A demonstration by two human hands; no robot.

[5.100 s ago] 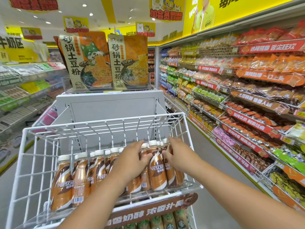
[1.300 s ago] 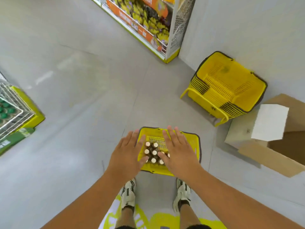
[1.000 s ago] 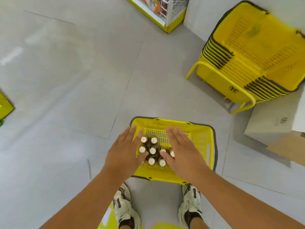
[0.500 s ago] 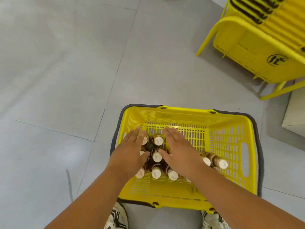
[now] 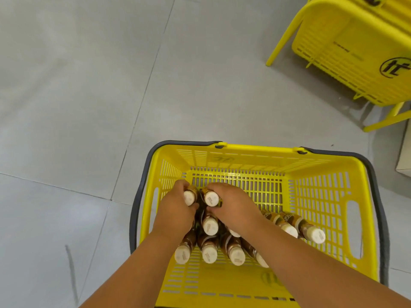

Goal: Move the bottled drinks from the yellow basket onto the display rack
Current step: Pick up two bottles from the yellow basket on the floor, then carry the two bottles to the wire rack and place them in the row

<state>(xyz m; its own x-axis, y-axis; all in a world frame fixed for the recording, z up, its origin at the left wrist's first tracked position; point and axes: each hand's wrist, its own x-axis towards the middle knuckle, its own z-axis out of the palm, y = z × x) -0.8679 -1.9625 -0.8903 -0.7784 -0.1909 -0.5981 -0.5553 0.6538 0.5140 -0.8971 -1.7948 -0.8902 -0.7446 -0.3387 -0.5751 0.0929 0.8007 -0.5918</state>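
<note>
step: pickup | both hands, left point(image 5: 175, 215) and right point(image 5: 233, 207), gripping bottles point(image 5: 209, 225) in basket point(image 5: 322, 196) | next: lift straight up, carry to rack

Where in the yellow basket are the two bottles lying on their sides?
In the head view, the two lying bottles rest on the floor of the yellow basket, right of the right hand and the standing bottles.

I look down on a grey tiled floor point(image 5: 93, 112). At 6 o'clock a yellow slotted plastic basket with grey handles point(image 5: 322, 196) stands directly on it. At 2 o'clock stands a stack of similar yellow plastic baskets point(image 5: 355, 47).
</note>
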